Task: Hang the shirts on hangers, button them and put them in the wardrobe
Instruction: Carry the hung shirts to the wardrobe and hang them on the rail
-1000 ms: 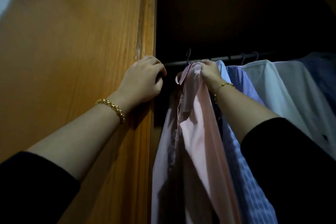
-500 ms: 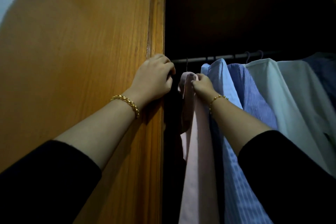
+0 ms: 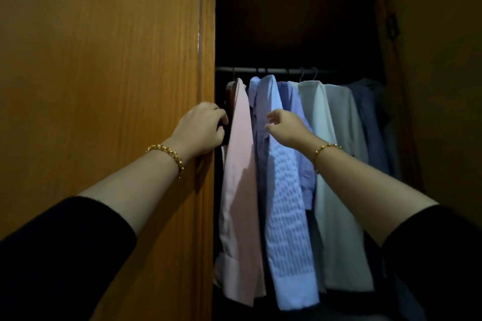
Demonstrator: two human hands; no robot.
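The pink shirt (image 3: 241, 164) hangs from the rail (image 3: 276, 70) at its 9 o'clock end, closest to the wooden side of the wardrobe (image 3: 207, 34). A dark hanger (image 3: 230, 94) shows at its shoulder. The shirt's body drops toward 6 o'clock, with a cuff bunched near the bottom. From there toward 3 o'clock come the blue shirts (image 3: 270, 101), a white shirt (image 3: 326, 138) and darker ones in the shadow.

My left hand (image 3: 204, 126) is at about 9 o'clock of the pink shirt's shoulder. Its fingers curl round the wardrobe's front edge to steady me. My right hand (image 3: 287, 128) hovers at 3 o'clock of the pink shirt, in front of the blue shirts. Its fingers are loosely curled and hold nothing, and it appears to be clear of the cloth.

I judge this to be the end of the putting-away step for this shirt: it is on the rail and needs no grip. The view is too dim and edge-on to show whether its buttons are done.

Next, if more shirts remain, I should draw both hands back toward 6 o'clock and turn to fetch one. The right hand needs to come out without catching a blue sleeve. The pink shirt sits tight against the wood, so a nudge toward 3 o'clock might help it hang free.
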